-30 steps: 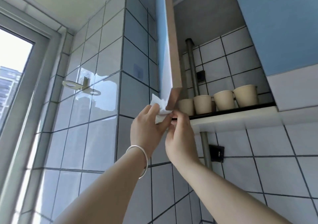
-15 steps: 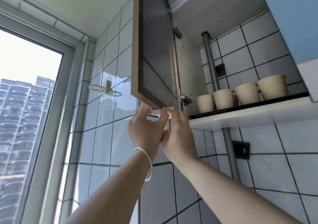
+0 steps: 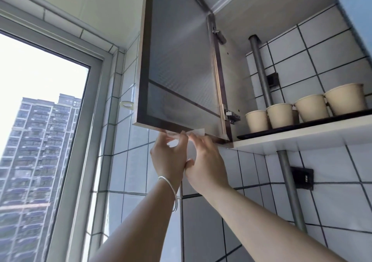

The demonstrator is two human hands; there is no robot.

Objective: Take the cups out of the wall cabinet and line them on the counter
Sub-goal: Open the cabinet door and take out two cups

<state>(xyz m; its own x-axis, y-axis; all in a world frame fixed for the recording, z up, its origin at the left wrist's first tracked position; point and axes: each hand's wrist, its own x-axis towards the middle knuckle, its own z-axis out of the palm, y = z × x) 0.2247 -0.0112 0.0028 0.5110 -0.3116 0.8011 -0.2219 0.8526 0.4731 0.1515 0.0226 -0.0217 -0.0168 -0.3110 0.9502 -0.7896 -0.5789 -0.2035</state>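
Note:
Several beige cups with handles stand in a row on a dark mat (image 3: 314,125) in the open wall cabinet, from the nearest cup (image 3: 256,121) to the farthest cup (image 3: 345,99). The cabinet door (image 3: 179,64) with its frosted panel is swung out to the left. My left hand (image 3: 169,158) and my right hand (image 3: 207,161) are raised side by side under the door's bottom edge. Both pinch a white paper piece (image 3: 198,131) that sits at that edge. Neither hand touches a cup.
A grey pipe (image 3: 260,70) runs up the tiled back wall behind the cups and continues below the white shelf (image 3: 291,141). A black socket (image 3: 302,178) sits under the shelf. A large window (image 3: 40,120) fills the left, with a white wall hook (image 3: 126,104) beside it.
The cabinet door has swung from nearly edge-on to wide open towards the left. Both hands stayed at its bottom edge on the white paper and moved with it.

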